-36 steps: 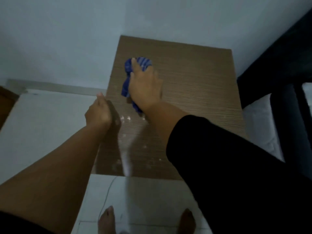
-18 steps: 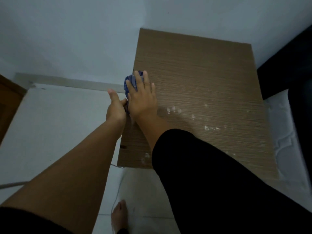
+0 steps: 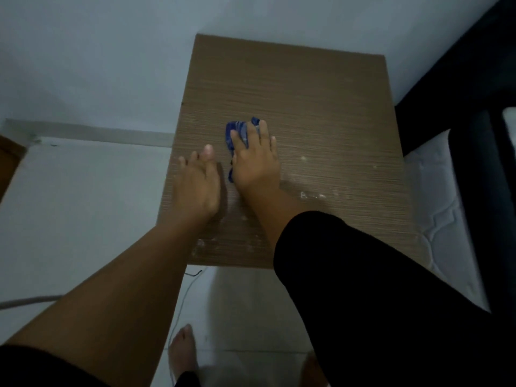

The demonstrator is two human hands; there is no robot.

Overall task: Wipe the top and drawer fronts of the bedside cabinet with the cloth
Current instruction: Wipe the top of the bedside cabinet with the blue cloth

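The bedside cabinet's wood-grain top (image 3: 321, 107) fills the middle of the view, seen from above. My right hand (image 3: 257, 160) presses flat on a blue cloth (image 3: 237, 132) near the top's centre-left; most of the cloth is hidden under the palm. My left hand (image 3: 198, 182) rests flat on the top by its left edge, fingers together, holding nothing. White specks (image 3: 310, 195) lie on the wood to the right of my right wrist. The drawer fronts are out of sight.
A pale wall (image 3: 111, 51) stands behind and to the left of the cabinet. A white mattress (image 3: 441, 213) and dark bed frame (image 3: 474, 93) adjoin its right side. A thin cable (image 3: 184, 297) trails over the white floor near my bare feet (image 3: 183, 350).
My right hand has slid the cloth from the left edge rightward toward the middle of the top. My left hand has come off the edge onto the top.
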